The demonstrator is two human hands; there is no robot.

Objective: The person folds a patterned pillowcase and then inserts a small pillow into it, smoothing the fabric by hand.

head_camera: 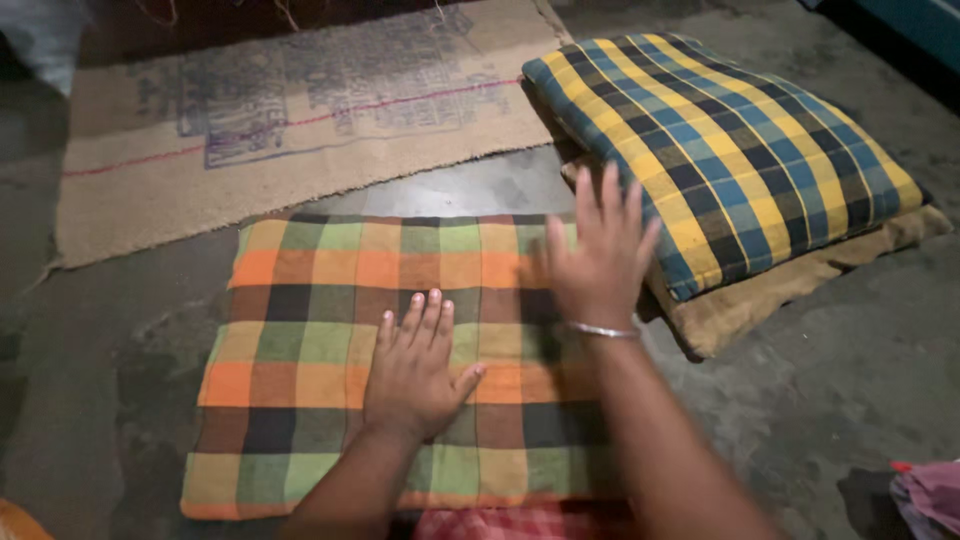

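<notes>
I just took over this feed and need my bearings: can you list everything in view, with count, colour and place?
folded checked cloth: one, orange, green and brown, flat on the floor at centre.
blue and yellow checked cloth: one, folded, upper right, on top of a pile.
tan cloth: one, folded, under the blue and yellow one.
jute mat: one, beige with a faded print and a red line, upper left on the floor.
red checked fabric: one piece, bottom edge.
pink cloth: one, bottom right corner, mostly cut off.
floor: dark grey, bare.
bangle: one, silver, on the right wrist.
left hand: flat, palm down on the orange cloth.
right hand: fingers spread, blurred, over that cloth's right edge.
</notes>
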